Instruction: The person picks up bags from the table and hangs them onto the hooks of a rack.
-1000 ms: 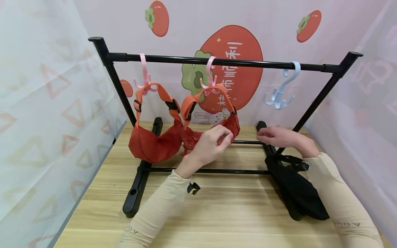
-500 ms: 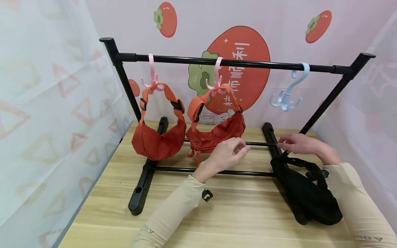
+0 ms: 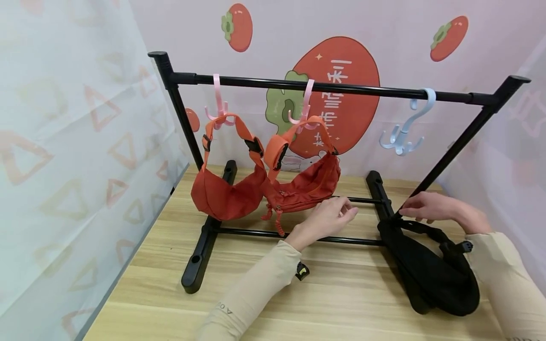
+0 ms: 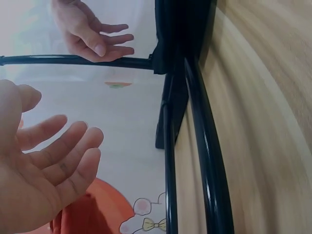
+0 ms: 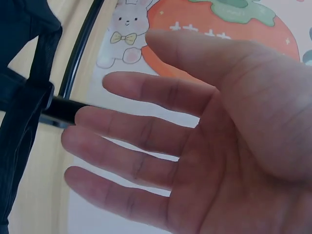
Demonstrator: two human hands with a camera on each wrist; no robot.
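Note:
My left hand [image 3: 327, 219] holds nothing; its fingers are loosely bent, just in front of a red waist bag [image 3: 313, 184] hung by its orange strap from a pink hook [image 3: 306, 106]. A second red waist bag [image 3: 228, 195] hangs to its left on another pink hook [image 3: 219, 102]. My right hand [image 3: 435, 208] is above a black waist bag [image 3: 432, 277], which leans over the rack's right foot. In the right wrist view its fingers are extended and spread, apart from the black strap [image 5: 41, 87]. A light blue hook [image 3: 401, 137] hangs bare at the right.
The black rack's top bar [image 3: 358, 89] carries the hooks. Two low crossbars, the nearer crossbar [image 3: 247, 232] among them, join its feet above the wooden table [image 3: 324, 293]. Printed cloth [image 3: 85, 156] encloses the back and sides.
The view has shifted, so the rack sits further right in it. My left hand has drawn away from the middle red bag to the right; my right hand has lowered toward the black bag.

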